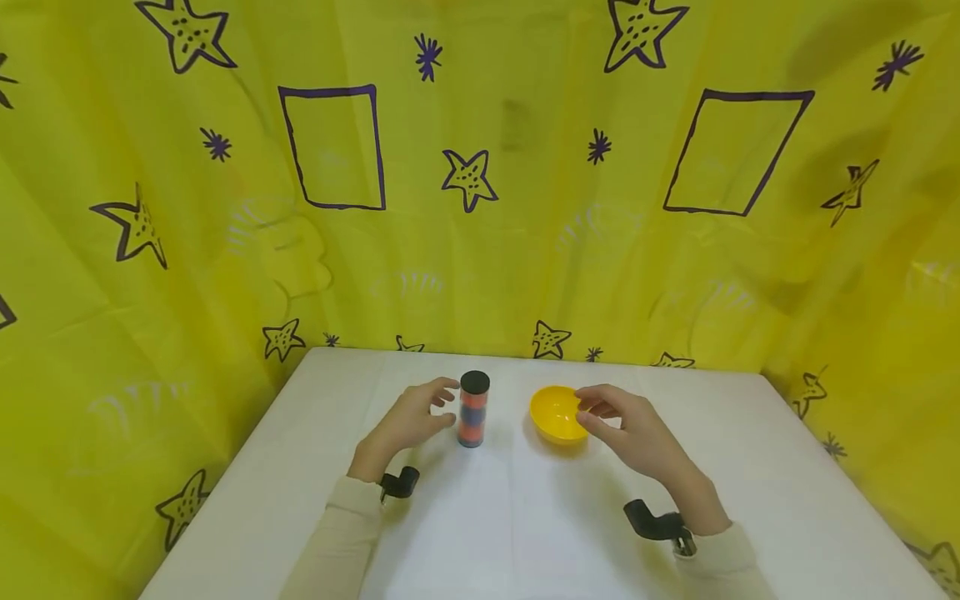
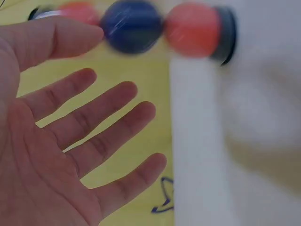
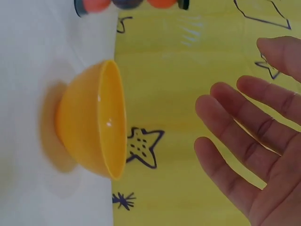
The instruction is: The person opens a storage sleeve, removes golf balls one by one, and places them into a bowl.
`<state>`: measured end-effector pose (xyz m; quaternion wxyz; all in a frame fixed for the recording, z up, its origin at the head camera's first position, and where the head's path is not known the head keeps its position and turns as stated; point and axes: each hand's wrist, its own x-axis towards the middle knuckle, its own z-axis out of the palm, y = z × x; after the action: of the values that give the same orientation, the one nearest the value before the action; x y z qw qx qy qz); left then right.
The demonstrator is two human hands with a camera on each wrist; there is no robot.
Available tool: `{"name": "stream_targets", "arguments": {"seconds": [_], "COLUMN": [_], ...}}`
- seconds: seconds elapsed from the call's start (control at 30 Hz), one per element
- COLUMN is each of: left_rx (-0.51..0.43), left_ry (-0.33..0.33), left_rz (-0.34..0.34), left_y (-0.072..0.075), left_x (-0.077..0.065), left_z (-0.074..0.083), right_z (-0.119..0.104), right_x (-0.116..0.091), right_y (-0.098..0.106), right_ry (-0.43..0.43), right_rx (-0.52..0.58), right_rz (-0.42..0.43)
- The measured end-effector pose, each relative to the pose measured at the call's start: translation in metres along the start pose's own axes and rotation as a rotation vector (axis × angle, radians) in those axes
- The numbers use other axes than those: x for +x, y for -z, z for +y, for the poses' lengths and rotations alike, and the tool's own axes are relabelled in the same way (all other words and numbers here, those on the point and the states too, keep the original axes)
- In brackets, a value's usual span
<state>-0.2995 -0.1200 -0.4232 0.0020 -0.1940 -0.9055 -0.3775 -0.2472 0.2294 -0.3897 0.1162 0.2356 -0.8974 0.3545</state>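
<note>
A clear tube (image 1: 472, 412) with a black cap stands upright on the white table (image 1: 480, 517), with red and dark blue balls stacked inside. Just left of it is my left hand (image 1: 408, 417), its fingers extended and spread. In the left wrist view the thumb overlaps the tube (image 2: 134, 26); whether it touches cannot be told. To the tube's right sits a yellow bowl (image 1: 551, 417), its mouth upward and nothing visible inside. My right hand (image 1: 633, 429) hovers by the bowl's right side, fingers loosely bent. In the right wrist view a gap separates that hand (image 3: 263, 141) from the bowl (image 3: 89, 120).
A yellow curtain (image 1: 525, 250) printed with dark stars and frames surrounds the table at the back and sides. Black wrist mounts (image 1: 401, 483) sit on both forearms. Between tube and bowl lies a strip of white tabletop.
</note>
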Motion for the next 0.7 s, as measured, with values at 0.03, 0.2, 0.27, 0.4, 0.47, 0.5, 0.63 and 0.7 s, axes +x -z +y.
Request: {"name": "stream_targets", "arguments": {"seconds": [0.03, 0.2, 0.27, 0.4, 0.47, 0.5, 0.63, 0.7], "left_rx": [-0.008, -0.005, -0.008, -0.016, -0.014, -0.008, 0.016, 0.037], "left_ry": [0.006, 0.02, 0.021, 0.023, 0.009, 0.004, -0.028, -0.046], "left_rz": [-0.014, -0.002, 0.028, 0.057, 0.052, 0.047, 0.024, 0.017], "left_y": [-0.006, -0.03, -0.036, -0.043, -0.045, -0.046, -0.047, -0.048], "left_x": [0.001, 0.009, 0.011, 0.01, 0.01, 0.01, 0.011, 0.011], "left_z": [0.0, -0.002, -0.002, -0.004, -0.005, -0.005, -0.001, 0.001], "right_z": [-0.002, -0.007, -0.008, -0.01, -0.011, -0.011, -0.013, -0.014], "right_x": [0.001, 0.004, 0.004, 0.005, 0.006, 0.006, 0.005, 0.005], "right_y": [-0.003, -0.014, -0.018, -0.025, -0.028, -0.029, -0.034, -0.036], "right_ry": [0.014, 0.045, 0.043, 0.042, 0.036, 0.034, -0.001, -0.031], "right_rx": [0.0, 0.022, 0.031, 0.034, 0.033, 0.031, 0.018, 0.018], "right_rz": [-0.01, -0.06, -0.078, -0.119, -0.128, -0.133, -0.132, -0.128]}}
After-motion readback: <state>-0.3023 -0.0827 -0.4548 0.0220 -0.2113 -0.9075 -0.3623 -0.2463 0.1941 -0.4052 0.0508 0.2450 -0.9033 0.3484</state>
